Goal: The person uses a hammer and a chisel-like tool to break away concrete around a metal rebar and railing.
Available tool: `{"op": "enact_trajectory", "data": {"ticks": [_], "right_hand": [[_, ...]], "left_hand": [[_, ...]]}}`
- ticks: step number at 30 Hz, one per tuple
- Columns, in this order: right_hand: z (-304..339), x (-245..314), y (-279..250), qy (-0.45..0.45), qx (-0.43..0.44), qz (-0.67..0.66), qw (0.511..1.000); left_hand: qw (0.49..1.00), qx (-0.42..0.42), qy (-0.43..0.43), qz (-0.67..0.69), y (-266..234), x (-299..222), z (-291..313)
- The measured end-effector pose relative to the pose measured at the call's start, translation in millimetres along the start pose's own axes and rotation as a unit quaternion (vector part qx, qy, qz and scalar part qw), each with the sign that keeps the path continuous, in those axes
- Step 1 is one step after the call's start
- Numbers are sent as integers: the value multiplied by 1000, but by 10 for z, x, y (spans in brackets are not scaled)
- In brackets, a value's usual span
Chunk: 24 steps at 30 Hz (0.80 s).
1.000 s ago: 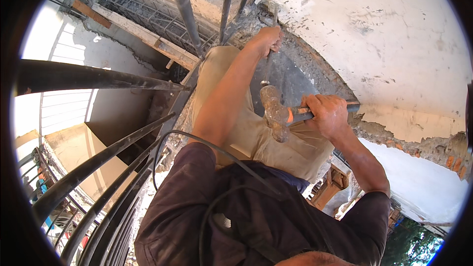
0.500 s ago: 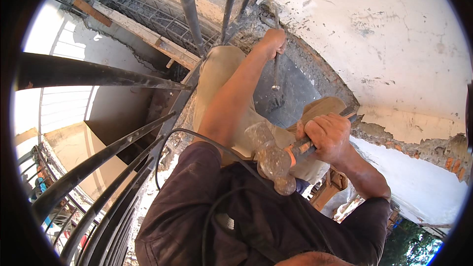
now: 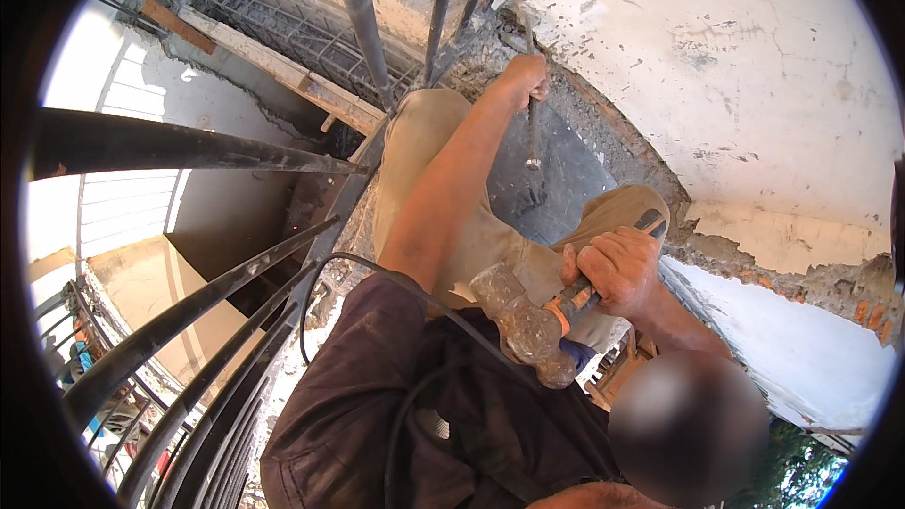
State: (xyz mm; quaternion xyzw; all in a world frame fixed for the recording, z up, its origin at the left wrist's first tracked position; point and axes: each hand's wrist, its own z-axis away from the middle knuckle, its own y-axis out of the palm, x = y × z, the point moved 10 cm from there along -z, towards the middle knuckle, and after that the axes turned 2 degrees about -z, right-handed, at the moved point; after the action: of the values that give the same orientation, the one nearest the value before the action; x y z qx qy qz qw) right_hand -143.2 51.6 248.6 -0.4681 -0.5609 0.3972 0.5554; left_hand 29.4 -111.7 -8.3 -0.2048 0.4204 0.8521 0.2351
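Rod (image 3: 534,139) partly unseen in left hand (image 3: 524,81)

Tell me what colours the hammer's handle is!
The handle is black and orange, best seen in the head view.

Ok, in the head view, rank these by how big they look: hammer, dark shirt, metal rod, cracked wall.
Largest to smallest:
1. Cracked wall
2. Dark shirt
3. Hammer
4. Metal rod, thin and partly hidden

The hammer seems nearer the camera than the rod, so their real sizes are unsure.
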Motion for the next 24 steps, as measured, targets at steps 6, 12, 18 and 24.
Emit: {"op": "enact_trajectory", "data": {"ticks": [6, 12, 18, 24], "right_hand": [[-44, -673, 311, 138, 45, 43, 988], [280, -340, 317, 166, 33, -27, 985], [308, -283, 272, 181, 29, -22, 983], [319, -305, 271, 169, 43, -32, 984]], "left_hand": [[997, -24, 39, -55, -61, -52, -65], [997, -40, 33, -52, 110, 73, 393], [1000, -2, 13, -13, 35, 323, 187], [999, -31, 42, 4, 47, 371, 132]]}}
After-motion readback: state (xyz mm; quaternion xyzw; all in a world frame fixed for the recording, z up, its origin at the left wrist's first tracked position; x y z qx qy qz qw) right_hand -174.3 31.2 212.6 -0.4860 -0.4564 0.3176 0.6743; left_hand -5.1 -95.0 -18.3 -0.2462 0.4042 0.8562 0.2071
